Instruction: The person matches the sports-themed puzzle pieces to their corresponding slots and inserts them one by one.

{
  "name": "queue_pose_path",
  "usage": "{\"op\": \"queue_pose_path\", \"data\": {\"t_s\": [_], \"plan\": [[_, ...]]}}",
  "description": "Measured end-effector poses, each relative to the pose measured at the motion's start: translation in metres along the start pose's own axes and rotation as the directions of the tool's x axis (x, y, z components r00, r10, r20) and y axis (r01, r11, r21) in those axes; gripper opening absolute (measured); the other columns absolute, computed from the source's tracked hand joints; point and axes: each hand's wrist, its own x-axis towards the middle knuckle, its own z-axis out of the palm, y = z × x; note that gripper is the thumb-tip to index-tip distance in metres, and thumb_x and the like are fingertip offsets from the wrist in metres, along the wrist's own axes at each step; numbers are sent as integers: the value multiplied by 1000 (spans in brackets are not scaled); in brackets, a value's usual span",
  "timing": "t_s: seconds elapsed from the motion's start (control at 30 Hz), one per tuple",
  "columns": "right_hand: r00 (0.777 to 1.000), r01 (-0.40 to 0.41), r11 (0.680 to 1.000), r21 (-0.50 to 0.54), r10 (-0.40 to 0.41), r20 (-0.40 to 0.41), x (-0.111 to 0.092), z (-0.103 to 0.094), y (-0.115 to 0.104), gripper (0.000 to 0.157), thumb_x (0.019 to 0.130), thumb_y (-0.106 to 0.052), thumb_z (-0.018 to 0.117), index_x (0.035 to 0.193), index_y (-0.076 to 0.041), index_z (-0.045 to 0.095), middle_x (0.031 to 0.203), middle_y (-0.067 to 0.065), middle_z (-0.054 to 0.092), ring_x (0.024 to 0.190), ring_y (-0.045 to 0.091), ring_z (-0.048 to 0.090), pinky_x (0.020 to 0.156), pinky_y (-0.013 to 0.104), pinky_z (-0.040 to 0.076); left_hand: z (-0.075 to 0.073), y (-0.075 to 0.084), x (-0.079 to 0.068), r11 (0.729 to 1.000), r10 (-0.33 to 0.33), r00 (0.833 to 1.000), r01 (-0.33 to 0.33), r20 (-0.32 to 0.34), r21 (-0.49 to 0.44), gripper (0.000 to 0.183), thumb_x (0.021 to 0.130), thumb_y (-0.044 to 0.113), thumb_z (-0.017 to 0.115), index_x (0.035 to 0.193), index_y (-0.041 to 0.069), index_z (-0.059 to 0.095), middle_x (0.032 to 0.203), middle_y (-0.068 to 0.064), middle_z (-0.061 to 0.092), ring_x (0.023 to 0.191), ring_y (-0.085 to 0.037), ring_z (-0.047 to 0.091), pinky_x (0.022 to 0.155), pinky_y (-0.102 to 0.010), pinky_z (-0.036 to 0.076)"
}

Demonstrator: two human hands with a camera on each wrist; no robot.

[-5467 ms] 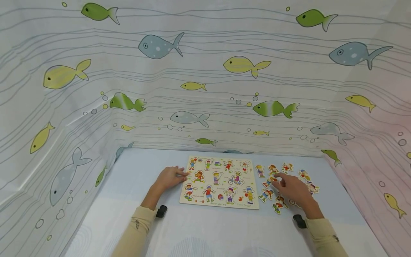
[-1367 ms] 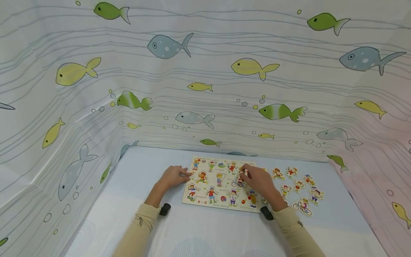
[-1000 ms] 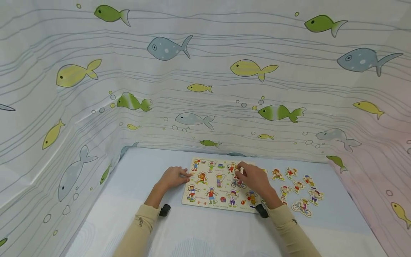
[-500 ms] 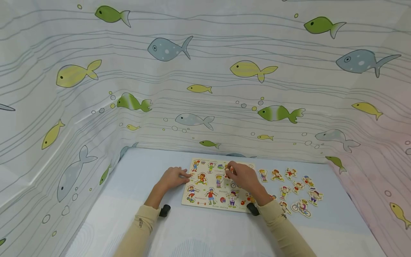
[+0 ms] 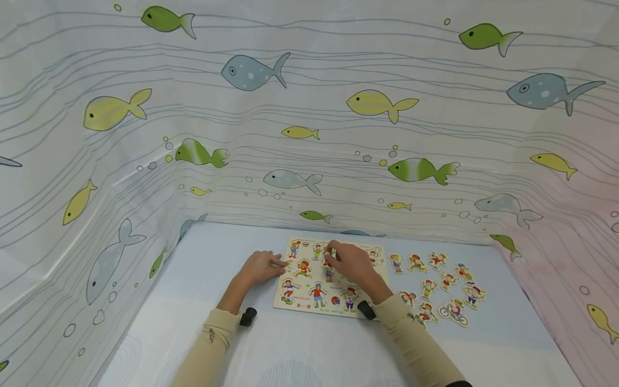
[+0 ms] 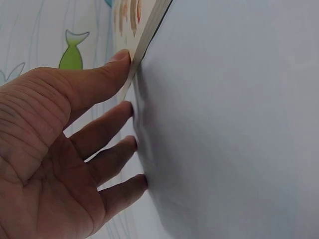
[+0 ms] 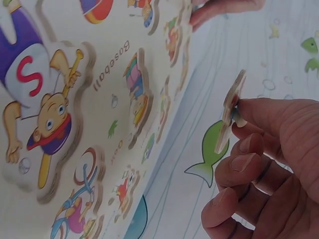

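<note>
A wooden puzzle board (image 5: pixel 302 290) printed with sports figures lies on the table in the head view. My left hand (image 5: pixel 261 267) is at its left side. In the left wrist view the thumb (image 6: pixel 117 62) touches the board's edge, and the other fingers reach down to the table beside it. My right hand (image 5: pixel 358 269) is over the upper middle of the board, hiding part of it. Between thumb and fingers it pinches a small puzzle piece (image 7: pixel 231 112) by the knob on its back. That piece is held tilted and apart from the board; its picture is mostly turned away.
Several loose puzzle pieces lie on the table right of the board, among them a cyclist piece (image 5: pixel 454 312) and a baseball piece (image 5: pixel 474 295). A fish-patterned sheet (image 5: pixel 232 199) rises behind the table and along both sides.
My right hand has left the loose pieces with one puzzle piece and moved leftward across the board, from its right side to the upper middle. My left hand stays at the board's left edge.
</note>
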Motion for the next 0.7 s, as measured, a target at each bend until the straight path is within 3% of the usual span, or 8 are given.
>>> {"op": "queue_pose_path", "data": {"t_s": [0.7], "plan": [[999,29,1000,12,-29,43,22,10,-17,15,99,-34,61,109,-22,64,61,-8,50,46,10,39,40,23,28,-1,1,-1,1000,29,1000,-29,-11,4,23,86,25,77,107,17,77,127,-10,64,130,-39,49,112,-54,33]]}}
